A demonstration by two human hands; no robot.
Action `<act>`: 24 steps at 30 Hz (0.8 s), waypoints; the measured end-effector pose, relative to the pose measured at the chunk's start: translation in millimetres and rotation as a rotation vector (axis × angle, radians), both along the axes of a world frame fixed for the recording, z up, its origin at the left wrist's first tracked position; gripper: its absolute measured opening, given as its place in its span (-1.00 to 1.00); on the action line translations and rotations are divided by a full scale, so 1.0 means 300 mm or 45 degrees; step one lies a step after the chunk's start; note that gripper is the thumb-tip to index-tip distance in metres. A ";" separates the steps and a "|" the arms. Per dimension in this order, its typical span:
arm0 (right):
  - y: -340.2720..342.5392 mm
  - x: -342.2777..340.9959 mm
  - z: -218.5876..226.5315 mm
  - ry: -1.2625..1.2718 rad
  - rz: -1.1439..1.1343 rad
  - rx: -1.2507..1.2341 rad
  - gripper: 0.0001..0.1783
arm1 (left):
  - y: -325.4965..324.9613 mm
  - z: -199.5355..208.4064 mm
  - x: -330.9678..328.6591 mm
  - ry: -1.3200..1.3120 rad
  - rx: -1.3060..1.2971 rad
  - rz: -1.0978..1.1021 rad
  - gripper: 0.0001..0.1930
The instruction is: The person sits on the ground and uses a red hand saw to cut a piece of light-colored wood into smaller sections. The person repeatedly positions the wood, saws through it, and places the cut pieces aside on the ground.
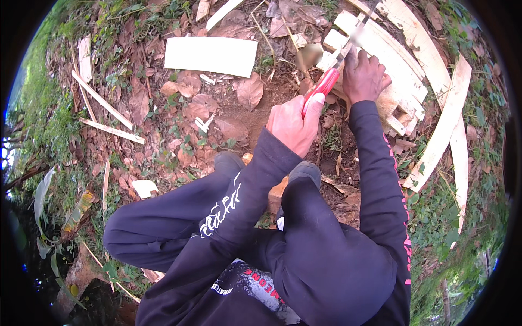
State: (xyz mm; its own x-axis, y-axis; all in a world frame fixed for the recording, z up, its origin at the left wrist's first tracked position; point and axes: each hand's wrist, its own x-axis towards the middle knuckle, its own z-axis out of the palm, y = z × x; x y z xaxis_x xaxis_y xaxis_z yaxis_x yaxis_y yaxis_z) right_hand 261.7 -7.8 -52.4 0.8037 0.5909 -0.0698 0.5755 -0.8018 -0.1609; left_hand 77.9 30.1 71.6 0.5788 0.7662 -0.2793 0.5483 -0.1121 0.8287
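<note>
My left hand (pixel 296 122) is wrapped round the red handle of a long knife (pixel 325 84). Its narrow metal blade slants up and away to the right, over pale wood pieces. Close beside the blade, my right hand (pixel 365 79) rests on the stack of pale boards (pixel 399 89) with its fingers curled in. What those fingers grip is hidden from here. A blurred patch lies near the blade, so its contact with the wood cannot be made out.
A wide pale board (pixel 211 56) lies on the leaf-strewn ground at the far middle. Long curved strips (pixel 443 127) lie at the right, thin sticks (pixel 103 100) at the left. My shoes (pixel 304 173) and bent legs are nearer, beside a wood block (pixel 276 195).
</note>
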 end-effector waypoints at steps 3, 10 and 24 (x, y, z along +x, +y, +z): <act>0.004 0.001 -0.005 -0.001 -0.009 -0.019 -0.38 | -0.032 0.060 -0.066 -0.019 0.093 -0.116 -0.57; -0.002 0.019 -0.041 0.008 0.057 0.141 -0.31 | -0.051 0.103 -0.197 -0.339 -0.347 -0.245 -0.62; 0.012 0.046 -0.042 0.082 0.208 -0.033 -0.30 | -0.057 0.059 -0.080 -0.506 0.366 -0.007 -0.86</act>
